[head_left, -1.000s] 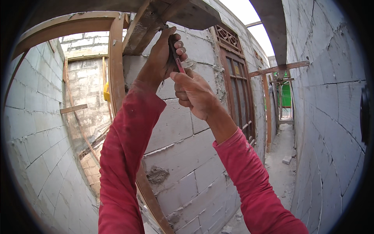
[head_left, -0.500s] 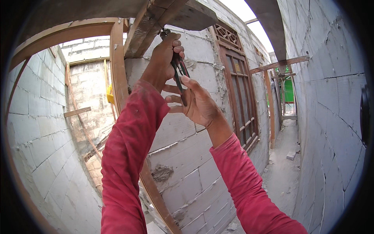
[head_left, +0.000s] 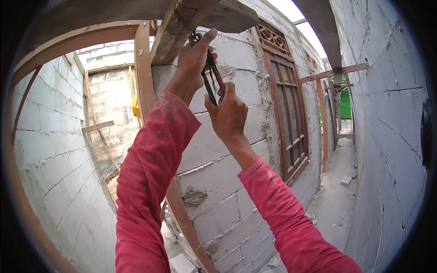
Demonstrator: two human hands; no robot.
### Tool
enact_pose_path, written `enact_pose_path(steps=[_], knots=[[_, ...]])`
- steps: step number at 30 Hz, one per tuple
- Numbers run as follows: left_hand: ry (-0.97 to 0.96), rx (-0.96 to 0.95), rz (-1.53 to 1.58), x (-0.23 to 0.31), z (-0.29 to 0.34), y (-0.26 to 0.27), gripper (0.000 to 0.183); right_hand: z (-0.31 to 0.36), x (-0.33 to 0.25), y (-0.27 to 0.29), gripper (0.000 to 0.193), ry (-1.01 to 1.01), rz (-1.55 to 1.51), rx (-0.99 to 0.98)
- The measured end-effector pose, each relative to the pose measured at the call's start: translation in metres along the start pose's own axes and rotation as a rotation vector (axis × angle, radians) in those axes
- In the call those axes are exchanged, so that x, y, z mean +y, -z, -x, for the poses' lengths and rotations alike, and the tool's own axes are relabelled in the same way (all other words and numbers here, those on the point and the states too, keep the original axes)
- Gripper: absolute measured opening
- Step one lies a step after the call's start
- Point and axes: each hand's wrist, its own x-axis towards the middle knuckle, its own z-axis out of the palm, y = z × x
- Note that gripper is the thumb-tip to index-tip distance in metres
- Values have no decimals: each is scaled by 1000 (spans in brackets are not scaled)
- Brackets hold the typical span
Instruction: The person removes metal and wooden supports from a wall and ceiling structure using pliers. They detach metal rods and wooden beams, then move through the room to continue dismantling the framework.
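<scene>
A pair of pincers (head_left: pixel 219 78) with dark and red handles is raised to the underside of a wooden beam (head_left: pixel 175 34). Their rounded head sits just below the beam, beside a thin dark piece that looks like wire. My left hand (head_left: pixel 191 63) is wrapped around the upper part of the pincers, its thumb pointing up near the head. Lower down, my right hand (head_left: pixel 231 113) closes around the ends of the handles, which stand somewhat apart. What the jaws grip is too small to make out.
Behind my hands rises a grey block wall (head_left: pixel 214 182) with a wooden-framed window (head_left: pixel 291 118). A wooden post (head_left: pixel 144 68) stands at left. Another block wall (head_left: pixel 387 136) flanks a narrow passage on the right, where a broken block (head_left: pixel 346 181) lies. A crosspiece (head_left: pixel 334 73) spans the passage.
My right hand has gone from spread fingers beside the handles to a closed grip on their ends. My left thumb now points up, and the view has shifted slightly.
</scene>
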Motion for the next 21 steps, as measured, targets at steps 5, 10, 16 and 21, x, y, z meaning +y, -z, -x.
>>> enact_pose_path(steps=[5, 10, 16, 21], knots=[[8, -41, 137, -28, -23, 4, 19, -6, 1, 21, 48, -398, -911, -462], [141, -290, 485, -20, -20, 15, 17, -28, 0, 42, 66, -408, -1057, -713], [-181, -21, -225, -17, 1, -6, 34, -28, 12, 14, 52, -69, -430, -283], [-333, 98, -538, -10, -1, 8, 47, -30, -2, 26, 52, -378, -1203, -713]])
